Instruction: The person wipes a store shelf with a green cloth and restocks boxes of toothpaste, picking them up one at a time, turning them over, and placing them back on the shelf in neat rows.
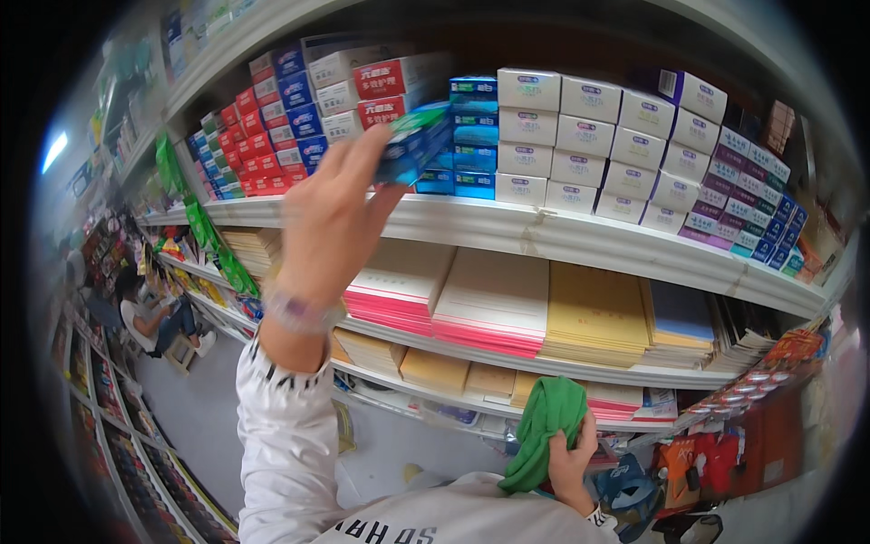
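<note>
My left hand point(333, 211) is raised in front of the upper shelf and grips a blue and green toothpaste box point(416, 146), blurred by motion. Just behind that box stands a stack of blue toothpaste boxes point(474, 160). To its left are red and white boxes point(380, 80), and to its right rise stacks of white boxes point(529, 126). Low at my body, my right hand point(572, 459) holds a bunched green cloth point(544, 428), which hangs over the fingers.
The white shelf edge point(462, 221) runs below the boxes. Under it lie stacked white paper pads point(493, 292) and yellow envelopes point(595, 309). A person point(153, 316) sits on a stool in the aisle at left. Bags point(625, 483) rest at lower right.
</note>
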A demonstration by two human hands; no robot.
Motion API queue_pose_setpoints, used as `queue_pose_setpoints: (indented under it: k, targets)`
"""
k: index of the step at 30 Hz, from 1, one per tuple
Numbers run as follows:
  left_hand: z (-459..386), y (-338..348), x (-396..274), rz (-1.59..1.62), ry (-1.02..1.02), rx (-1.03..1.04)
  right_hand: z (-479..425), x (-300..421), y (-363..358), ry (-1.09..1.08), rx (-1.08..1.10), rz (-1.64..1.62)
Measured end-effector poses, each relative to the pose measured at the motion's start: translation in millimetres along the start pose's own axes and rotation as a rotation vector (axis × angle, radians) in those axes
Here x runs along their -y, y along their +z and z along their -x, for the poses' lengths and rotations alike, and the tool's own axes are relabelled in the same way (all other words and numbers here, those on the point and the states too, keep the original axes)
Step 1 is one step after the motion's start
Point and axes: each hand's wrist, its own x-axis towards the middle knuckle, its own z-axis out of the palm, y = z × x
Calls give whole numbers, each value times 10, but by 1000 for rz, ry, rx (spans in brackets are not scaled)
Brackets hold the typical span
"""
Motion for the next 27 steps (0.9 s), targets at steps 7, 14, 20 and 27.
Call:
queue_pose_setpoints:
  k: [7, 14, 20, 27]
  targets:
    - [1181, -1059, -174, 261, -47, -292, -123, 110, 60, 115, 88, -265]
    - [1710, -776, -596, 597, 50, 336, -520, 430, 439, 512, 142, -1022]
    - [1839, -134, -856, 509, 198, 347, -477, 365, 623, 943, 228, -1061]
    - [1687, 629, -648, 389, -185, 174, -145, 565, 311, 679, 346, -676]
